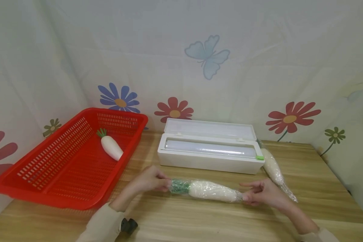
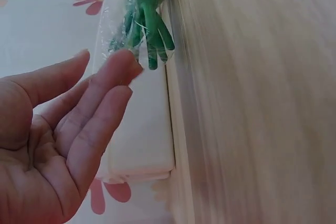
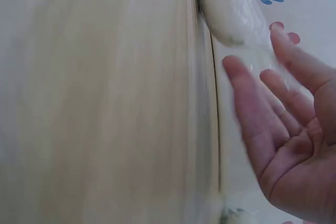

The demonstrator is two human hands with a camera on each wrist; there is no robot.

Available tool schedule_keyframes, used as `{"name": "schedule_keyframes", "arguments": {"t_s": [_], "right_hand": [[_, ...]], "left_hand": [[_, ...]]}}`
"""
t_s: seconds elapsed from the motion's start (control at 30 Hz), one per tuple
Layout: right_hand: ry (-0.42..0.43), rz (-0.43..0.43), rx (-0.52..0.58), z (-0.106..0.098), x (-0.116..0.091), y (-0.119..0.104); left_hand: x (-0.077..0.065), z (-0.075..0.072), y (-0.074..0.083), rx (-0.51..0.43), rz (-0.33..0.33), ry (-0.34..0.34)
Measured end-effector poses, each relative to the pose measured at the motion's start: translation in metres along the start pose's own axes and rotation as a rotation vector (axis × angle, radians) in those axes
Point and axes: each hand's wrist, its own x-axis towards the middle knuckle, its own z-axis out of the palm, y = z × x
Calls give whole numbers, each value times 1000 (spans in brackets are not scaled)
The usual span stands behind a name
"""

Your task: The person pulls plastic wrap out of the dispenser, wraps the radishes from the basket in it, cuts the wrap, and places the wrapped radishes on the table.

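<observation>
A white radish (image 1: 213, 191) with green leaves (image 2: 149, 35), wrapped in clear plastic film, lies across the wooden table in the head view. At its leafy end is my left hand (image 1: 153, 179); in the left wrist view the thumb stands apart from the fingers, whose tips are close to the film. My right hand (image 1: 264, 193) is by the twisted film at the tapered end. In the right wrist view its thumb and fingers are spread apart and slightly blurred. Whether either hand touches the film is hard to tell.
Behind the radish stands a white film dispenser box (image 1: 210, 162), lid raised, roll inside. A second wrapped radish (image 1: 273, 164) lies to its right. On the left, a red basket (image 1: 69, 201) holds an unwrapped radish (image 1: 111, 147). A floral cloth (image 1: 133, 53) hangs behind the table.
</observation>
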Motion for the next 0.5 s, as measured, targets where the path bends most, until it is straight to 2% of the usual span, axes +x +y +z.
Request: {"name": "schedule_keyframes", "arguments": {"t_s": [0.07,0.2,0.33,0.5], "right_hand": [[-1,-62,-114,-3,-2,0],[34,-147,-263,-4,-2,-7],[72,-183,-318,2,4,-19],[69,-245,-424,19,18,-36]], "left_hand": [[-1,-3,1,16,2,8],[-2,-8,7,72,-16,84],[1,-12,14,105,-25,230],[8,-13,16,120,36,397]]}}
